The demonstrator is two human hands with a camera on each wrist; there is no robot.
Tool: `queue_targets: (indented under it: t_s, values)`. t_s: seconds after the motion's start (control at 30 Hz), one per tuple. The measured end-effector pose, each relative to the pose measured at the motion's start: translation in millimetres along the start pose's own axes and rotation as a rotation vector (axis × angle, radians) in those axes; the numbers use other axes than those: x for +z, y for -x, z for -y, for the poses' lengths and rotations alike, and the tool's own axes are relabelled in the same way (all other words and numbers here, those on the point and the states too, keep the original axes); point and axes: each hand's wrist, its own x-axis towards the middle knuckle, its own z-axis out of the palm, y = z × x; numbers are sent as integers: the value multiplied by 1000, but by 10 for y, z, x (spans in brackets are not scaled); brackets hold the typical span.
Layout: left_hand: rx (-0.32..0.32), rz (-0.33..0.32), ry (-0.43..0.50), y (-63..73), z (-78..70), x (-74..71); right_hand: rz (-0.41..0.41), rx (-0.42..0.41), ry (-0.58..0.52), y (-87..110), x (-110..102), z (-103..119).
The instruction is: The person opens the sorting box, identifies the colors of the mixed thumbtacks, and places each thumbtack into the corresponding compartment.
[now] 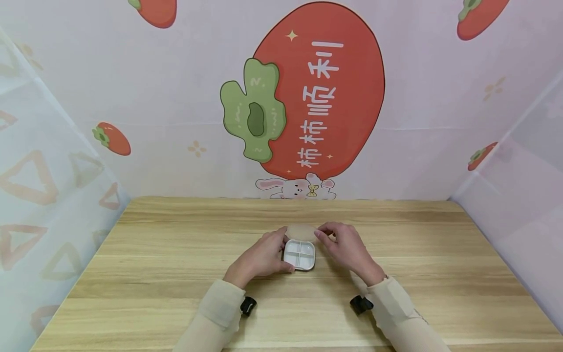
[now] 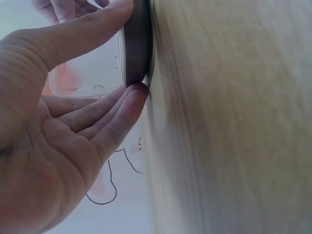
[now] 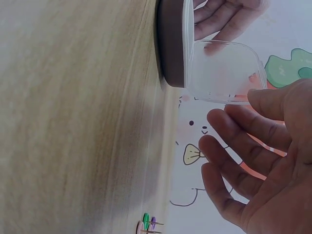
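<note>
A small pill box [image 1: 299,254] with white divided compartments lies on the table, its clear lid [image 3: 226,70] standing up from the far side. Nothing shows inside the compartments in the head view. My left hand [image 1: 267,254] grips the box from the left, thumb at the near edge and fingers at the far one. From the side, in the left wrist view, the box's dark outer wall [image 2: 136,44] shows. My right hand [image 1: 347,247] pinches the lid's corner between thumb and index finger. Its other fingers [image 3: 234,168] are loosely bent, apart from the box.
The wood-grain table [image 1: 158,274] meets a printed backdrop [image 1: 193,98] just beyond the box. Similar patterned sheets stand at both sides. Small green, purple and pink pieces [image 3: 146,222] appear low in the right wrist view. A black device [image 1: 361,304] sits at each wrist.
</note>
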Motion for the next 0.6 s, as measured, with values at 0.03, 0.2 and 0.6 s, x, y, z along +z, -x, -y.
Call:
queue_targets:
  t_s: [0.03,0.2,0.6]
  values:
    - [2,0,1,-1,0,1,-1,3,1,-1,0,-1]
    - [-3,0,-6,0,-14,2,2,15,0,-3,-1,-1]
    - [-162,-6,-41,67,-67,-86,15,48,-7,11,-77,35]
